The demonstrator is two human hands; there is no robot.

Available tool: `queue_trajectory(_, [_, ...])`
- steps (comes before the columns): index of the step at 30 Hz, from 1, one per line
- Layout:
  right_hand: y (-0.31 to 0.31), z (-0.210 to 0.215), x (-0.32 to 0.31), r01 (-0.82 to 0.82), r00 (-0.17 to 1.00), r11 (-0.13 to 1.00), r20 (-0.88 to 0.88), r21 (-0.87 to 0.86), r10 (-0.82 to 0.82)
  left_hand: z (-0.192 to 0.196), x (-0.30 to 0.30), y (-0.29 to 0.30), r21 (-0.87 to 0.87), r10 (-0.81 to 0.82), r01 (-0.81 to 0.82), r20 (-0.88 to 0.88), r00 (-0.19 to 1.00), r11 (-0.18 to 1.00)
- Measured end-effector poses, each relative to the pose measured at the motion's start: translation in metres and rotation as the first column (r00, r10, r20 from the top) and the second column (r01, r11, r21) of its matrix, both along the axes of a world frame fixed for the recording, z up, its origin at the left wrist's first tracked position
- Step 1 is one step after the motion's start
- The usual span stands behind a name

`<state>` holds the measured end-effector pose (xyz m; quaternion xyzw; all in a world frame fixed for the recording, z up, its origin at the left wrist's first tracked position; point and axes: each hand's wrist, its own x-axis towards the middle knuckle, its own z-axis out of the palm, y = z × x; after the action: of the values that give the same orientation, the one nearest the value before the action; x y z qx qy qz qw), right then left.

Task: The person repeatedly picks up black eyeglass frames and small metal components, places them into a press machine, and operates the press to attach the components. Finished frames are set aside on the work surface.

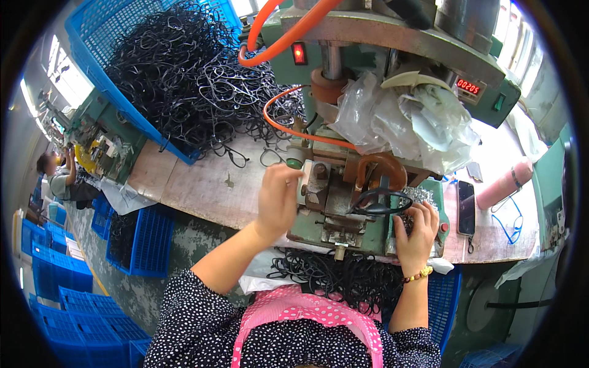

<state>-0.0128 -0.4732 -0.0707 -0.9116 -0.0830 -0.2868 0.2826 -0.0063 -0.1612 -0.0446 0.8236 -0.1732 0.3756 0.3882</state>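
Observation:
A black eyeglass frame [381, 202] is at the middle of the bench machine [340, 205], in front of a brown curved guard [392, 168]. My right hand [419, 232] is at the frame's right end, thumb and fingers curled around its edge. Beside the machine's left side, my left hand [277, 199] is raised with its fingers bent together next to a green knob [294, 164]. Whatever may be between those fingers is hidden. Metal shavings [422, 195] lie just beyond my right fingertips.
A blue crate [138, 116] heaped with black eyeglass frames [184, 67] stands at the far left. More frames [331, 276] lie by my lap. Plastic bags [411, 116] hang above the fixture. Right of it are a phone [465, 207], a pink bottle [504, 185] and blue glasses [513, 228].

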Motion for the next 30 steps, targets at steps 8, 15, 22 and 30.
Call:
queue_trajectory(8, [-0.003, -0.002, 0.002, -0.024, 0.998, 1.000, -0.060, -0.013, 0.023, -0.092, 0.031, 0.058, 0.523, 0.258, -0.095, -0.248, 0.934, 0.847])
queue_trajectory(15, [-0.003, -0.015, -0.003, 0.032, 0.992, 0.980, 0.110, 0.197, -0.054, -0.058, -0.017, 0.065, -0.031, 0.116, -0.139, -0.391, 0.913, 0.990])
queue_trajectory(22, [-0.006, -0.025, -0.004, 0.004, 0.992, 0.905, 0.112, 0.426, -0.057, -0.037, -0.082, 0.092, -0.639, -0.105, -0.405, -0.607, 0.788, 0.655])
queue_trajectory(30, [-0.011, -0.013, -0.008, -0.087, 0.995, 0.939, 0.082, 0.332, 0.063, -0.034, -0.092, 0.077, -0.583, -0.235, -0.412, -0.733, 0.638, 0.700])
